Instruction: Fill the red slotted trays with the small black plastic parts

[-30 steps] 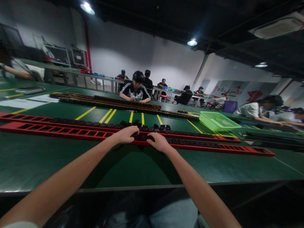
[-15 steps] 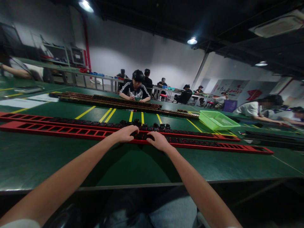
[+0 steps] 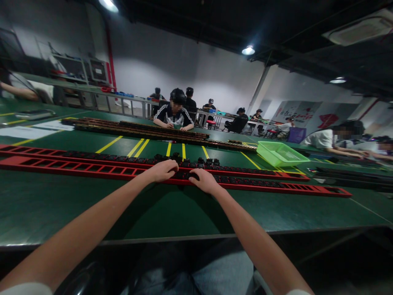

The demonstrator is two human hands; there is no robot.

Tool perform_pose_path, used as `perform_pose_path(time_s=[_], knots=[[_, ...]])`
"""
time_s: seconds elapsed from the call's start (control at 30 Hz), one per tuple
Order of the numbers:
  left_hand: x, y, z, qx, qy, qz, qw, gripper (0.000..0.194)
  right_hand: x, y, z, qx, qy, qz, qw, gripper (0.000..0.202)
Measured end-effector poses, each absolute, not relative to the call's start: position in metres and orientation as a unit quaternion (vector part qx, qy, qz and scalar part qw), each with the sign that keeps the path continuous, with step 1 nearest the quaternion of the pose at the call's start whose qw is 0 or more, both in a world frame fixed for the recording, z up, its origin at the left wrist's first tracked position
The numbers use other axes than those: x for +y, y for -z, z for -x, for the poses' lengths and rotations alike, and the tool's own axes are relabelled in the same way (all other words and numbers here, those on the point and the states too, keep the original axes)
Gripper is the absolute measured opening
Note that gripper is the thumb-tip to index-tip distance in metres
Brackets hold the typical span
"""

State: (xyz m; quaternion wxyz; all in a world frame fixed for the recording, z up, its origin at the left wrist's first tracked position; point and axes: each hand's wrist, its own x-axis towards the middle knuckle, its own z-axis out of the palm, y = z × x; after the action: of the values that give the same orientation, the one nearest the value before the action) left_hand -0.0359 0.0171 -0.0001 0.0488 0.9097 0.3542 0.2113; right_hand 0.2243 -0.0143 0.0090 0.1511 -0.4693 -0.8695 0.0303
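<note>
My left hand is over the middle of the nearer long red slotted tray, its fingers curled down and closed. What its fingertips hold is hidden. Just to the right, my right hand curls over the same tray, thumb and fingers bent together around something dark that I cannot make out. Small black parts fill the slots to the right of my hands, while slots at the left show bare. Behind lies a second red tray with a row of black parts, and several loose black parts sit on top of it.
Long dark strips lie stacked across the green table. A light green basket stands at the right. Opposite sits a person; others work farther off. Paper sheets lie at the left, more dark strips at the right.
My left hand has shifted very slightly, its fingers still over the nearer tray. My right hand stays almost in place. The view has tilted a little.
</note>
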Motion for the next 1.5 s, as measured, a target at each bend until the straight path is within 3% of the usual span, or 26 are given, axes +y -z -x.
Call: perform_pose_path(time_s=[0.43,1.5], knots=[[0.027,0.005,0.041,0.378,-0.181,-0.907,0.041,0.026,-0.015,-0.009,-0.225,-0.871,-0.033,0.465,0.157,0.040],[0.022,-0.005,0.041,0.398,-0.188,-0.890,0.124,0.019,-0.015,-0.009,-0.223,-0.870,-0.038,0.466,0.156,0.040]])
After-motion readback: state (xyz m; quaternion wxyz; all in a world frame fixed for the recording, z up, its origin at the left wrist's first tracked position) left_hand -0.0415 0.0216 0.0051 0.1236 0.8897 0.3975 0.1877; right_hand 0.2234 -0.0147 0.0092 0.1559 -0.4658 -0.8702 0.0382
